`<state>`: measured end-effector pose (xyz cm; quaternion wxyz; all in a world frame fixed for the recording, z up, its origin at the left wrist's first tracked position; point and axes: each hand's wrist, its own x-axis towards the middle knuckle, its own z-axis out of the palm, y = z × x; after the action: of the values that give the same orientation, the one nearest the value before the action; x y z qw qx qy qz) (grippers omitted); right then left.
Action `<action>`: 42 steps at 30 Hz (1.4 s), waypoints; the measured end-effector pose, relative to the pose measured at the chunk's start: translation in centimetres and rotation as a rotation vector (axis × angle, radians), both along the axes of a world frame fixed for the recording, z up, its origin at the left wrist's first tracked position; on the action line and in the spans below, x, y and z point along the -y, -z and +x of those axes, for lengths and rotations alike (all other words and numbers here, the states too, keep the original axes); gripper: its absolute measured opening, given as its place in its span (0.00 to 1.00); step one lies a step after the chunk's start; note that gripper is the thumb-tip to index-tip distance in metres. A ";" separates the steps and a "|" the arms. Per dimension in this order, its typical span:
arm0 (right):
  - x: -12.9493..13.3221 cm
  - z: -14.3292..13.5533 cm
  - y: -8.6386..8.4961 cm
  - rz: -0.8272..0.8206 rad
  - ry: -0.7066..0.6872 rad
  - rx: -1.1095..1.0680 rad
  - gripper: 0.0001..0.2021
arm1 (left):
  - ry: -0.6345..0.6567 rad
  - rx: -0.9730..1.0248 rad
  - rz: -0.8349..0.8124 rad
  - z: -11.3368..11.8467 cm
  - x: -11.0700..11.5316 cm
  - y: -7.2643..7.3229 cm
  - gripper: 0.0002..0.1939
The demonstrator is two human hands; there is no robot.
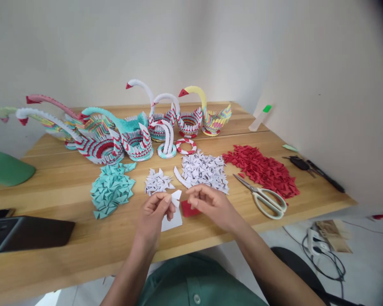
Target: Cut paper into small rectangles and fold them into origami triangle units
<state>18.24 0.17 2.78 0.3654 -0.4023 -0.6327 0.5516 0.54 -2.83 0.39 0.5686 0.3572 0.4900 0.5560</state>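
Note:
Between the thumb and fingers of my left hand (156,212) is a small folded piece of white paper (176,198), its pointed end up. My right hand (209,204) hovers just to the right, fingers curled and thumb apart, with nothing visible in it. Under the left hand lies a flat white paper sheet (175,221). Beside it a red paper stack (189,209) is partly covered by my right hand. Just beyond are a small white pile of folded triangles (158,182), a larger white pile (206,170) and a curved white strip of joined pieces (180,177).
Several paper swans (98,146) line the table's back, with a red-and-white ring (186,146) in front. Teal triangles (112,190) lie left, red triangles (263,170) right. Scissors (263,197), keys (301,163), a pen (325,176), a glue bottle (260,119) and a dark box (32,233) are around.

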 end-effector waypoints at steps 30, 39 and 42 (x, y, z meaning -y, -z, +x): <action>-0.2 0.3 1.4 0.925 -0.008 0.311 0.10 | 0.071 -0.056 -0.097 0.2 0.4 0.5 0.13; -0.2 -0.3 1.6 0.469 0.060 0.190 0.05 | 0.048 -0.271 -0.012 0.5 0.6 0.4 0.11; -0.1 -0.7 1.2 0.273 0.103 0.169 0.05 | 0.037 -0.332 0.035 0.5 0.8 0.5 0.11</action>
<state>17.58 0.28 1.53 0.3900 -0.4255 -0.7089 0.4053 1.06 -3.66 -0.09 0.4835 0.4629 0.5609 0.4871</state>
